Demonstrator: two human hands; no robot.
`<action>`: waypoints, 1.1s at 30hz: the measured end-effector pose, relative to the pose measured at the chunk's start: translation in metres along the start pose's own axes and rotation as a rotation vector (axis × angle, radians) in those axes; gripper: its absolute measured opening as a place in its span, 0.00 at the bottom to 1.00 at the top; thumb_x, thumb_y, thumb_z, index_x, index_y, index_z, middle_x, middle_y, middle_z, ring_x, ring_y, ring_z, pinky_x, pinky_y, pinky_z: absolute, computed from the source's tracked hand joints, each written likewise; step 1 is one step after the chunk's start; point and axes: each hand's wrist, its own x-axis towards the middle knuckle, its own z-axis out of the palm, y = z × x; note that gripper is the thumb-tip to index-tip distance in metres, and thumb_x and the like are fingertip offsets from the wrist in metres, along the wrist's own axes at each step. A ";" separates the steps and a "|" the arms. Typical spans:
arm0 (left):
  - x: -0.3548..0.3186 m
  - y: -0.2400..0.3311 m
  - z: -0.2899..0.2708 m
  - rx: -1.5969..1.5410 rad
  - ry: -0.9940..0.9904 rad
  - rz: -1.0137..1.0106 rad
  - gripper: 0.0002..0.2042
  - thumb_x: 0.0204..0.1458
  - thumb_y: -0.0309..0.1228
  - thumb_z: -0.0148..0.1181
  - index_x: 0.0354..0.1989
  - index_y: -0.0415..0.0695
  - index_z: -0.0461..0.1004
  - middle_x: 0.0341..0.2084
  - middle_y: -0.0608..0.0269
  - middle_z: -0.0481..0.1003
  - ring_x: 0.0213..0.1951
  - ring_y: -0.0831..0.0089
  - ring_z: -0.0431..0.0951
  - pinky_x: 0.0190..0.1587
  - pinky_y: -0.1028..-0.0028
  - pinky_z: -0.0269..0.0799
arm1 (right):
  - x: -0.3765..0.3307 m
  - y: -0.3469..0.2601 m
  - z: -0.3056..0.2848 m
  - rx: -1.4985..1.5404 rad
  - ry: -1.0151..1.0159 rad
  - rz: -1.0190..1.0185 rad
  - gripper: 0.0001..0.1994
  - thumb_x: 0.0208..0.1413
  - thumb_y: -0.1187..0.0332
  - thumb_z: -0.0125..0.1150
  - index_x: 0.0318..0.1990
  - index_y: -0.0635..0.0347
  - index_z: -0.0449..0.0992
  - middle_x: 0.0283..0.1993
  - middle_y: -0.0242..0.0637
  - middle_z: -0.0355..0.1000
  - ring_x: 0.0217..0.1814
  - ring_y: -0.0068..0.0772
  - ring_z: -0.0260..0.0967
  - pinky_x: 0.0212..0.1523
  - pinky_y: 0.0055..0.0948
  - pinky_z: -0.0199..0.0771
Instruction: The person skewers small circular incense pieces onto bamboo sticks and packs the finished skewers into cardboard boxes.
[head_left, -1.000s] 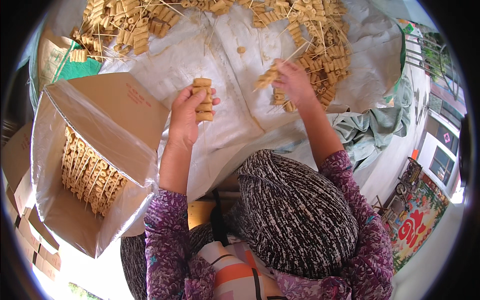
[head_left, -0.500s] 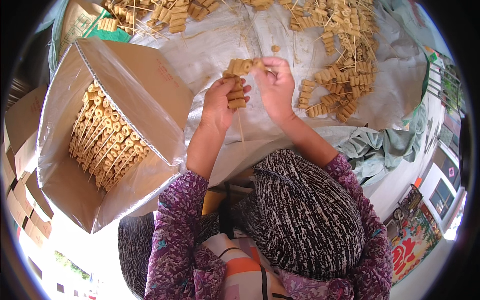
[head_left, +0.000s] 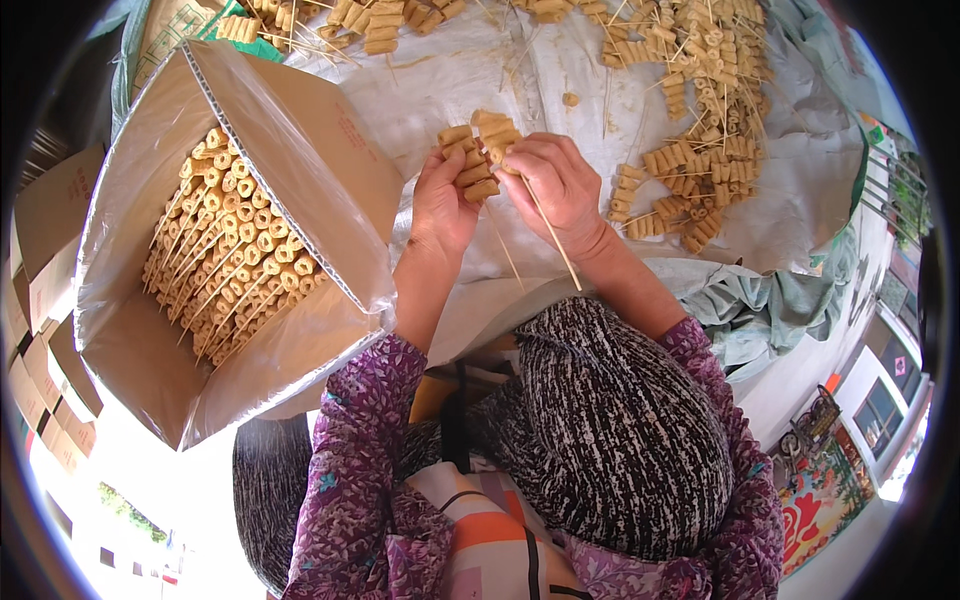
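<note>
My left hand (head_left: 444, 203) is closed on a skewer of tan rolled pieces (head_left: 470, 165), its thin wooden stick slanting down toward my lap. Close beside it, my right hand (head_left: 562, 188) pinches a second skewer (head_left: 497, 132), with the bare end of its stick running down past my fingers. The two skewers are side by side, nearly touching, above the pale sheet (head_left: 520, 75). Left of my hands, an open cardboard box (head_left: 300, 110) with a clear plastic liner holds many stacked skewers (head_left: 235, 250), their hollow roll ends facing up.
A large heap of skewers (head_left: 715, 90) lies at the right of the sheet. More skewers (head_left: 380, 25) lie along its far side. One loose piece (head_left: 570, 99) rests beyond my hands. Crumpled green-grey cloth (head_left: 745, 305) edges the sheet. Cartons (head_left: 45, 380) stand at far left.
My right hand has drawn back a little and turned, and its skewer's stick now points down toward me. The left hand still holds its skewer. The view has shifted slightly.
</note>
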 end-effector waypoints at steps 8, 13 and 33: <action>-0.009 0.005 0.019 -0.089 0.051 -0.047 0.17 0.63 0.41 0.49 0.53 0.42 0.66 0.43 0.62 0.73 0.41 0.71 0.75 0.46 0.69 0.73 | -0.010 -0.016 0.010 -0.181 -0.189 -0.160 0.14 0.38 0.71 0.63 0.37 0.57 0.75 0.43 0.34 0.71 0.47 0.34 0.71 0.41 0.31 0.75; -0.009 0.008 0.011 0.187 -0.043 0.011 0.17 0.62 0.38 0.52 0.52 0.40 0.66 0.44 0.59 0.73 0.47 0.67 0.75 0.50 0.68 0.73 | -0.012 -0.026 0.011 -0.167 -0.229 -0.181 0.16 0.41 0.72 0.61 0.41 0.62 0.76 0.46 0.36 0.71 0.53 0.36 0.68 0.50 0.34 0.76; -0.007 0.011 0.009 0.268 0.067 0.058 0.15 0.59 0.28 0.57 0.53 0.39 0.65 0.43 0.59 0.73 0.40 0.68 0.77 0.42 0.70 0.77 | -0.027 -0.030 0.005 -0.047 -0.341 -0.154 0.12 0.45 0.68 0.59 0.40 0.57 0.78 0.52 0.34 0.72 0.62 0.32 0.64 0.65 0.48 0.60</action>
